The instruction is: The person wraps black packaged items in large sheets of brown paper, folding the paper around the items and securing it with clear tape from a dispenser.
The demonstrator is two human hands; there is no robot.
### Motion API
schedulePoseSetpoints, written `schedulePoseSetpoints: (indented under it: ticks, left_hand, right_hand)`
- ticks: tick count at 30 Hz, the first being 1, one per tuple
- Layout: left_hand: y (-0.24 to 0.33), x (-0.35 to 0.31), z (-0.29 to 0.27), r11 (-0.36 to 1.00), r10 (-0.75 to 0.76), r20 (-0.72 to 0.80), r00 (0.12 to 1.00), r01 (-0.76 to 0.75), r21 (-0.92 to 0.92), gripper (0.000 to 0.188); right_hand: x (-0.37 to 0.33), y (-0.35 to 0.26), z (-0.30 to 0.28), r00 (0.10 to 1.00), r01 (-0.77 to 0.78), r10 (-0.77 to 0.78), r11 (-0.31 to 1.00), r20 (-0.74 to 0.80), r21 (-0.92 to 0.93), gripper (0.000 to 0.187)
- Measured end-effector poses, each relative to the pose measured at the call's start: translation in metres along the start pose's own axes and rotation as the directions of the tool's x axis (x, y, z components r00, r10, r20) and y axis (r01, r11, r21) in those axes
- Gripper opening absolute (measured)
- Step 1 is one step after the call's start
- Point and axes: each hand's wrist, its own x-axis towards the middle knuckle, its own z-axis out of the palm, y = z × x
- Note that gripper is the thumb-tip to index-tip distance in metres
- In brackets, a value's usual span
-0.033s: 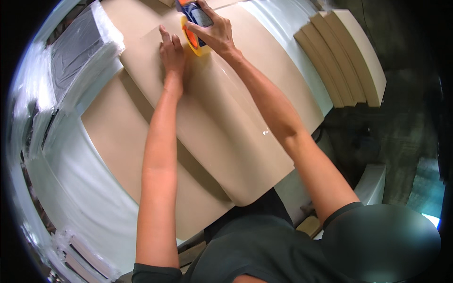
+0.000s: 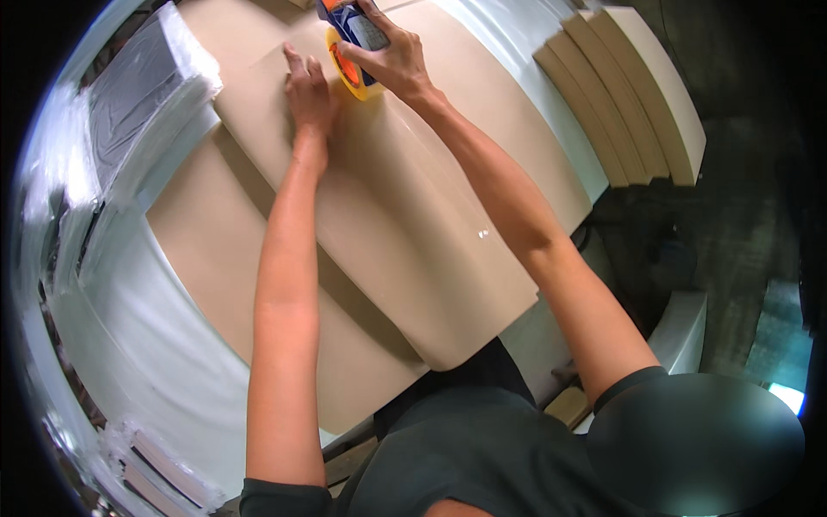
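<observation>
A large tan sheet of cardboard or heavy paper (image 2: 388, 233) lies across the work surface, its long side folded over into a rounded bulge. At its far part, my right hand (image 2: 401, 62) grips a tape dispenser (image 2: 365, 33) with a dark blue body and a yellow roll with an orange centre. Just left of the dispenser, my left hand (image 2: 308, 96) rests on the sheet with its fingers stretched out and holds nothing. The underside of the roll, where it meets the sheet, is hard to make out.
Stacked tan boards (image 2: 624, 95) stand at the far right. A plastic-wrapped pack (image 2: 138, 95) sits at the far left, and another wrapped stack (image 2: 164, 470) at the near left. Pale sheeting (image 2: 164, 319) covers the surface beneath the tan layers.
</observation>
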Motion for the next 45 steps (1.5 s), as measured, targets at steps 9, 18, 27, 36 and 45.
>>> schedulePoseSetpoints:
  ticks: [9,18,27,36,45]
  left_hand:
    - [-0.032,0.011,-0.042,0.509,0.438,0.336,0.834,-0.539,0.672,0.059]
    - [0.102,-0.145,0.061,0.643,0.076,0.926,0.371,-0.728,0.239,0.036]
    - [0.1,-0.15,0.063,0.649,0.086,0.913,0.399,-0.717,0.252,0.038]
    - [0.09,-0.152,0.064,0.618,0.211,0.879,0.428,-0.755,0.219,0.035]
    - [0.113,-0.201,-0.002,0.733,0.51,0.754,0.413,-0.667,-0.131,0.037]
  right_hand:
    - [-0.244,-0.121,-0.157,0.992,0.076,-0.068,0.994,0.109,-0.078,0.079]
    - [-0.194,0.021,-0.185,0.989,0.062,0.043,0.744,0.14,-0.665,0.081]
    - [-0.368,0.012,-0.133,0.973,-0.072,0.124,0.964,0.192,-0.257,0.089]
    - [-0.361,-0.111,0.034,0.944,-0.268,0.243,0.959,-0.222,-0.089,0.064]
    - [-0.444,-0.148,0.082,0.822,-0.425,0.566,0.532,0.066,0.732,0.049]
